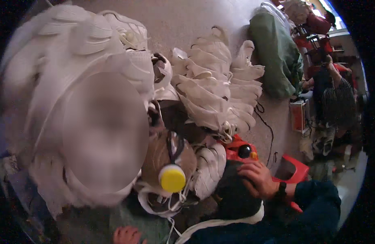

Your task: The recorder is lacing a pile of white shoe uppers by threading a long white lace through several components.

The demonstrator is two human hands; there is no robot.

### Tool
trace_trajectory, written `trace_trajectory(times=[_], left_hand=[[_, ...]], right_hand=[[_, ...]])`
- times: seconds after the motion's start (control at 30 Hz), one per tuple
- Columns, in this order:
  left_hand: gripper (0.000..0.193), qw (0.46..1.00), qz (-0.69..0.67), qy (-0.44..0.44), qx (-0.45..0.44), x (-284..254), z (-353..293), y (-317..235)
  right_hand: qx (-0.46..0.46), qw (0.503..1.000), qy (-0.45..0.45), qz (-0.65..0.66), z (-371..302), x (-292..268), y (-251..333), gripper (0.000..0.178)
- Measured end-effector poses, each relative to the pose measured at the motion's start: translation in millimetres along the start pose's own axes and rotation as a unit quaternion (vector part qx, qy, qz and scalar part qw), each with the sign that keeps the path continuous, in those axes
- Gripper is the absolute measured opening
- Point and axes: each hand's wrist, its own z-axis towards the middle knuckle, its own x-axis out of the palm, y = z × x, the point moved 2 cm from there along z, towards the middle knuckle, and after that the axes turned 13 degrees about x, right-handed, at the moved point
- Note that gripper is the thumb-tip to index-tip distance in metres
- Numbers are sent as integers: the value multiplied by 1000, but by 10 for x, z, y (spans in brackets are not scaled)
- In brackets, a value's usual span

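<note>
My right hand (pixel 258 179) lies palm down, fingers bent over a dark rounded thing (pixel 236 193) whose kind I cannot make out. A dark band circles that wrist. Just beyond the fingertips sits a red object (pixel 236 145) with a black ball-like part and a small yellow part. At the bottom edge, only the fingers of my left hand (pixel 127 235) show, spread over dark green cloth (pixel 144 223). Between the hands lies a white lace-trimmed shoe upper (pixel 163 207). Above it stands a brownish container (pixel 155 160) with a yellow cap (pixel 173 180).
White shoe uppers are heaped at left (pixel 73 36) and lined in overlapping rows (pixel 207 89) ahead. A blurred oval hides part of the left heap. A green sack (pixel 272 53) lies beyond, with a dark cord (pixel 270 130) on the floor. Another person (pixel 338 93) sits at far right.
</note>
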Motion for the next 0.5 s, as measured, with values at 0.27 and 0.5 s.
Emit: trace_trajectory(times=[0.27,0.5], left_hand=[[35,994,-77,64,41,-198,136,309],[44,984,-134,111,28,16,-35,-89]], right_hand=[[49,993,111,-4,234,-108,152,40],[129,983,133,11,-188,-60,251,38]])
